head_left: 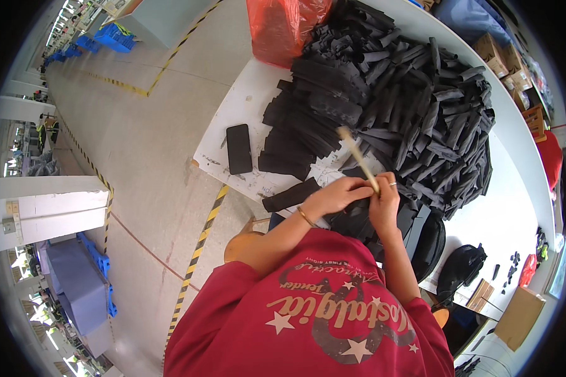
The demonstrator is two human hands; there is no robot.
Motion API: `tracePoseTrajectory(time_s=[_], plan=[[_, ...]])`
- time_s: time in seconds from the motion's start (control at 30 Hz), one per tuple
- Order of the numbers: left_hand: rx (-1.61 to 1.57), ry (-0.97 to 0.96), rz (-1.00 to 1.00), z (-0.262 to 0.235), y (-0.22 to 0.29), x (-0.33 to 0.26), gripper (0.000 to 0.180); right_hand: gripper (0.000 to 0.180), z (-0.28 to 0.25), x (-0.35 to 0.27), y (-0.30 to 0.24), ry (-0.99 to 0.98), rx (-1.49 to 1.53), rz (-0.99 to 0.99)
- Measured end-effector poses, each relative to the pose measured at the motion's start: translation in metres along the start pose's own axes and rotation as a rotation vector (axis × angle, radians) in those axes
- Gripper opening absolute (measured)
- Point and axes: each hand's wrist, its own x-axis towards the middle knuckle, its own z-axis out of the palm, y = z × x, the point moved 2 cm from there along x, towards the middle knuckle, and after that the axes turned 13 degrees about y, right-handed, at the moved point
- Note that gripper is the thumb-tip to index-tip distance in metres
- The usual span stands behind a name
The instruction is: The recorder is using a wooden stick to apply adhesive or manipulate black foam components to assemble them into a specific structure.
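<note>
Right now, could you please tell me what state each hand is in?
Left hand: fingers curled beside the pale stick; whether it holds anything is unclear.
Right hand: closed, holding that stick.

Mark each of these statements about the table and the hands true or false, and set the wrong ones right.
1. The right hand holds a pale stick. True.
2. The dark phone lies on top of the black pieces. False: it lies on the white table, to the left of them.
3. A red plastic bag is beside the black pieces. True.
4. The bracelet is on the right wrist. False: it is on the left wrist.
5. The person wears a plain blue shirt. False: the shirt is red, printed with stars and lettering.
</note>
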Motion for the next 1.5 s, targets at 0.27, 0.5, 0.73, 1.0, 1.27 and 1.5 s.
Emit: tracePoseTrajectory(time_s=[0.27,0.5,0.73,1.0,1.27,1.5], plan=[[0.001,0.054,0.171,0.049,0.009,-0.029,0.032,0.007,-0.045,0.049,0.006,0.464,-0.147,-0.037],[-0.148,-0.126,0.02,0.047,0.046,-0.039,0.033,0.012,-0.072,0.095,-0.003,0.64,-0.294,-0.28],[-0.082,0.5,0.152,0.016,0.034,-0.031,0.019,0.023,-0.117,0.138,0.015,0.585,-0.139,0.129],[0.303,0.158,0.501,0.052,0.072,0.034,0.042,0.018,-0.064,0.083,-0.031,0.077,0.231,0.302],[0.593,0.324,0.45,0.012,-0.059,-0.027,0.012,0.039,-0.198,0.162,0.085,0.781,-0.122,0.4],[1.12,0.666,0.241,-0.062,-0.113,-0.043,0.028,0.037,-0.15,0.1,0.113,0.123,-0.485,0.1]])
